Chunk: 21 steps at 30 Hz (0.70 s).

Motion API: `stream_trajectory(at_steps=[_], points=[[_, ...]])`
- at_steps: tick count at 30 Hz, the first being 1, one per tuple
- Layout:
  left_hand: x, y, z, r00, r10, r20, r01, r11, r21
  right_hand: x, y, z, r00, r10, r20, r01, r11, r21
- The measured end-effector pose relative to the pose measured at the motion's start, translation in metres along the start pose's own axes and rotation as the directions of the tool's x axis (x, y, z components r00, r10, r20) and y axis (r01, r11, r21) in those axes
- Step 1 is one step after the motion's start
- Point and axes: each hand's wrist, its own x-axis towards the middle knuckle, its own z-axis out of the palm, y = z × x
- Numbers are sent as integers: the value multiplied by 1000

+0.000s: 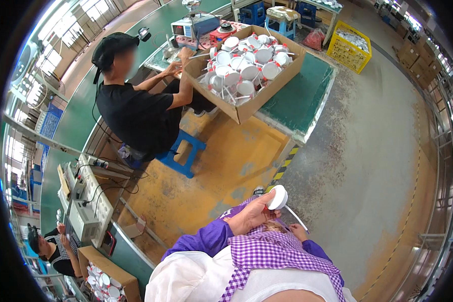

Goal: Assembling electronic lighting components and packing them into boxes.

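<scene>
My left hand (252,215) is closed on a white round cap (278,198), held in front of my waist with its flat face turned up and to the right. A thin white tube (298,218) runs down from the cap toward my right hand (299,232). That hand is low against the purple checked apron, its fingers bent beside the tube's lower end. Whether they pinch the tube is too small to make out. A spot of red shows beneath the left fingers.
Ahead, a large cardboard box (272,96) of similar white caps with tubes and red parts stands on a green table (307,95). A co-worker (136,100) sits left of it on a blue stool (186,151). Another box (123,277) is lower left; a yellow crate (345,59) stands far right.
</scene>
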Motion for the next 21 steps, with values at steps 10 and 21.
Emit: stream_trajectory(at_steps=[10,21], points=[[62,120,56,981,156,116,-166,983,83,106,-116,-126,969,186,-160,-130,942,311],[120,168,85,928,368,53,-371,925,79,166,-279,-197,996,-18,-86,51,918,393]])
